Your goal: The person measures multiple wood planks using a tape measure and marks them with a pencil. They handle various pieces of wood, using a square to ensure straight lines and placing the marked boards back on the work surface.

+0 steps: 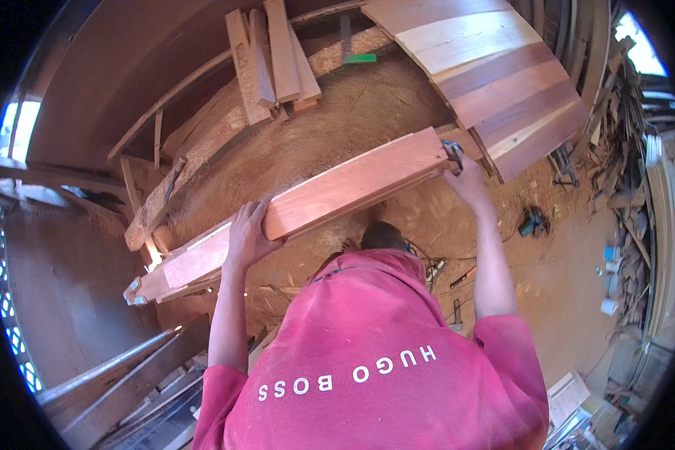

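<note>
A long reddish wooden plank point(360, 180) lies aslant in front of me, with more boards layered beneath it. My left hand point(249, 234) is closed over its left part, fingers across the top and thumb on the near side. At the plank's right end, my right hand point(469, 180) is closed around a small dark metal piece point(451, 148) with a bluish tint, which the fingers partly cover. Its exact kind cannot be made out. Another small metal piece point(134, 291) shows at the far left end of the boards.
Several loose boards point(281, 52) lie on the sawdust-covered bench point(337, 109) beyond, near a green strip point(360, 58). A striped wooden panel point(502, 82) stands at the right. A power tool point(532, 222) lies on the floor. Boards point(127, 367) are piled at lower left, and scrap wood lines the right wall.
</note>
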